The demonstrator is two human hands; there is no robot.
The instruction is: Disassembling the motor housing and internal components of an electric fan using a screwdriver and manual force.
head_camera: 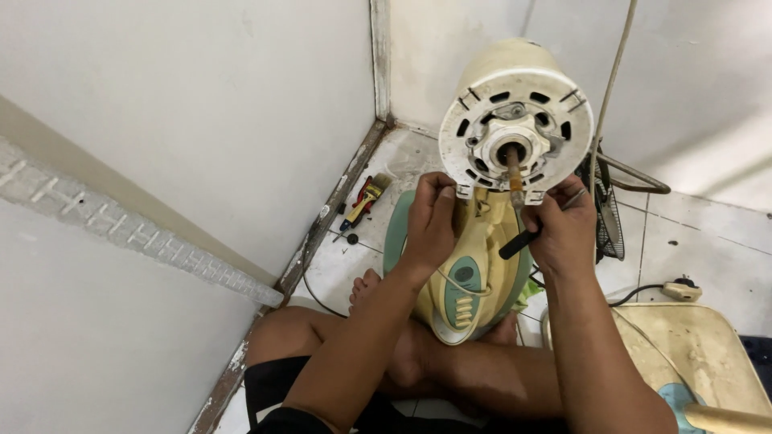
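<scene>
While the person is sitting cross-legged on the white tiled floor point(362, 265) in a wall corner, a cream-coloured plastic electric fan body with a teal control panel point(470, 273) is standing between the knees, its base resting on the floor against the legs. Its round, slotted motor housing point(515, 120) is facing the camera, with a rusty steel shaft point(513, 167) projecting from the centre.

The left hand point(430, 221) is gripping the neck just below the housing, fingers curled together around the plastic. The right hand point(567, 229) is closing on a black-handled tool point(521, 241); its fingers are clamped around the handle, and the working tip is hidden near the shaft.

Handling judgement: the motor head is probably making the unit top-heavy. The plastic shell appears stiff but brittle, especially at the small mounting tabs on the rim, so those are poor grip points. The neck under the housing is offering the firmest hold. The shaft looks corroded and rough rather than slippery.

Red-and-yellow handled pliers point(366, 197) are lying on the floor beside the wall, well apart from both hands. A dark wire fan grille point(607, 217) is leaning behind the right hand.
</scene>
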